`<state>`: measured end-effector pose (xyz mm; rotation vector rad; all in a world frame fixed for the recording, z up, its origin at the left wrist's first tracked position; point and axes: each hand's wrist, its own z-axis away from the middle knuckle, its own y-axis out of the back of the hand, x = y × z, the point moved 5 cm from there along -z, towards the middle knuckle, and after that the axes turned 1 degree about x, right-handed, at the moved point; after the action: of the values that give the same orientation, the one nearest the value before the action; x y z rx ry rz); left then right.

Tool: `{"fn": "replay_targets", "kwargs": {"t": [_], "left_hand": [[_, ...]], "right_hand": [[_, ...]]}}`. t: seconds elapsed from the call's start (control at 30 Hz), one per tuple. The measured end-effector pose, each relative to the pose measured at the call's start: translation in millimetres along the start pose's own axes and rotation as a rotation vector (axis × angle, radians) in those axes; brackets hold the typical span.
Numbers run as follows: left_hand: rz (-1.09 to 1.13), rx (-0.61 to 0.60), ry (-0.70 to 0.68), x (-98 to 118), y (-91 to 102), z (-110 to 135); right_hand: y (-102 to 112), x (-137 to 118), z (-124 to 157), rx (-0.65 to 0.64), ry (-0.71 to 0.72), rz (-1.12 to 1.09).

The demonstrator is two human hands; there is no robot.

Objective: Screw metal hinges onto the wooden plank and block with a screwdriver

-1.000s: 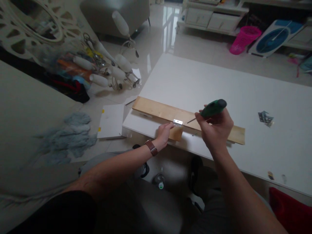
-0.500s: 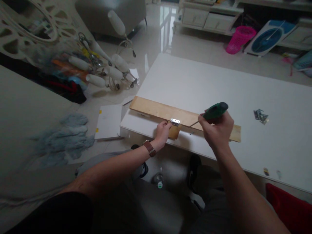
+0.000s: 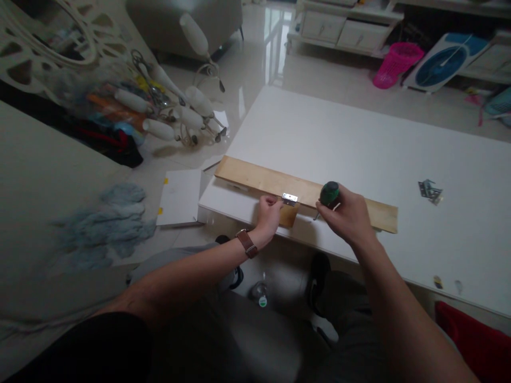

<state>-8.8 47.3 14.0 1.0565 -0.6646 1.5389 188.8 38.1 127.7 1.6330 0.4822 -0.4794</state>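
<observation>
My left hand [image 3: 269, 215] pinches the edge of a small metal hinge [image 3: 289, 198], which sits at the near edge of a long wooden board [image 3: 255, 178]. Below the hinge a short wooden block [image 3: 288, 215] shows at the board's near side. My right hand [image 3: 346, 211] is wrapped around the green and black handle of a screwdriver [image 3: 329, 194]. Its shaft slants down to the left, with the tip near the white panel just in front of the board, apart from the hinge. The board rests across the white panel [image 3: 339, 133].
Several metal hinges [image 3: 430, 191] lie in a pile on the right. A small yellow and dark piece [image 3: 438, 282] lies by the near edge. On the floor are a clear bottle [image 3: 261, 295], a lamp with white shades [image 3: 195, 101], and a pink basket [image 3: 397, 64].
My right hand has shifted slightly left and tipped the screwdriver more upright, its tip moving from the board's edge to in front of it. My left hand stays at the hinge.
</observation>
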Motion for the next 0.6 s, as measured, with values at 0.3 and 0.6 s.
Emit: {"fn": "replay_targets", "kwargs": {"t": [0.3,0.6], "left_hand": [[-0.048,0.063,-0.147,2.2,5.0,-1.7],[-0.031,0.118,-0.418,12.6,7.4,4.9]], "right_hand": [[-6.7,2.9,-1.3,-0.077,-0.002,0.048],[-5.3,3.2,-1.9,-0.048,-0.017,0.015]]}}
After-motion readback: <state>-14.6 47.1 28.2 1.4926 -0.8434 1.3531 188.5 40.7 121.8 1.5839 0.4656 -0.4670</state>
